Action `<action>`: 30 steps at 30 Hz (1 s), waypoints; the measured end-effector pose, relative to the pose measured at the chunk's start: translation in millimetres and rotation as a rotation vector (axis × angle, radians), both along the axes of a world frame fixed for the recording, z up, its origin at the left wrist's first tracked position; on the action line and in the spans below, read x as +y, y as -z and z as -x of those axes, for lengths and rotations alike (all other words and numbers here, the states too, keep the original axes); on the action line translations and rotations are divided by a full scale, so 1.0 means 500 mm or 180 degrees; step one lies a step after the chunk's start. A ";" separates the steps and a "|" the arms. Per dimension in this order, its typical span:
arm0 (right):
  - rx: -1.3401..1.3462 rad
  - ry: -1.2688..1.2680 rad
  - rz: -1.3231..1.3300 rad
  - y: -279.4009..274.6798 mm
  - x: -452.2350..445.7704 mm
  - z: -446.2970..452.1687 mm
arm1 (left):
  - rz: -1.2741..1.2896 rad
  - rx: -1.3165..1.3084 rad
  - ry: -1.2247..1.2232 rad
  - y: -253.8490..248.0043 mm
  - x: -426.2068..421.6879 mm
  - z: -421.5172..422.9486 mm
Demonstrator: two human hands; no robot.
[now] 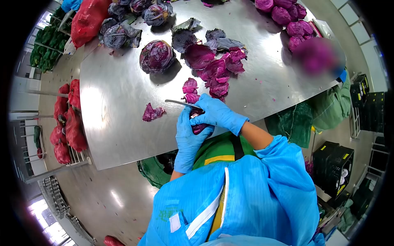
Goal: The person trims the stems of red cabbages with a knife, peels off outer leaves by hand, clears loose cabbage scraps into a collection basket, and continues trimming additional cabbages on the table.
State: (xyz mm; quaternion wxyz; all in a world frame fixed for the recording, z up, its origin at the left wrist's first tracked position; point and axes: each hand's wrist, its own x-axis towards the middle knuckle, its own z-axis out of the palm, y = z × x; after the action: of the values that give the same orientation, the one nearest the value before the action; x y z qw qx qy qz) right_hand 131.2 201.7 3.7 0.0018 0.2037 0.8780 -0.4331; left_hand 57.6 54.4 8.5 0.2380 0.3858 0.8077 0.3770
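Both my hands wear blue gloves and meet at the front edge of the metal table. My left hand (188, 137) is wrapped round a red cabbage (198, 128) from the left and below. My right hand (215, 113) lies over its top right side, closed on a knife whose handle is hidden in the fingers. The knife blade (177, 101) points left above the cabbage. Just beyond my hands lie loose purple leaves (214, 74). A small leaf piece (152, 112) is to the left. One whole cabbage (156, 56) stands farther back.
Dark untrimmed cabbages (119, 35) sit at the table's (119, 139) back left, near a red sack (89, 21). Peeled purple cabbages (281, 15) are piled back right. Green sacks (290, 123) hang by the right edge. Black crates (332, 166) stand at the right.
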 end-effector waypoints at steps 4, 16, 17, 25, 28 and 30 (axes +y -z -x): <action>0.0328 0.0210 -0.0060 0.028 0.001 -0.007 | -0.0384 0.0398 0.0140 0.010 -0.002 -0.002; 0.0239 0.1379 -0.1537 0.126 0.156 -0.046 | -0.1579 0.0105 -0.0210 0.098 -0.052 0.005; 0.0223 0.1238 -0.1427 0.103 0.175 -0.065 | -0.1711 -0.0185 -0.0468 0.112 -0.065 -0.007; 0.0674 0.0170 0.0345 0.030 -0.012 -0.081 | -0.0789 -0.0890 -0.1006 0.088 -0.045 0.028; 0.0299 0.0407 0.1169 0.028 -0.034 -0.069 | -0.0587 -0.1279 -0.0672 0.071 -0.064 0.057; 0.0184 0.0536 0.1208 0.020 -0.042 -0.063 | -0.0214 -0.1367 -0.0323 0.048 -0.067 0.081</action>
State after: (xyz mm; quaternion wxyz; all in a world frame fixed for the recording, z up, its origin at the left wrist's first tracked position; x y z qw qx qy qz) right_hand 162.7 180.9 -6.2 -0.0213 0.2599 0.7602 -0.5950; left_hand 17.3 21.0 -15.5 0.3722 0.2632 0.7439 0.4887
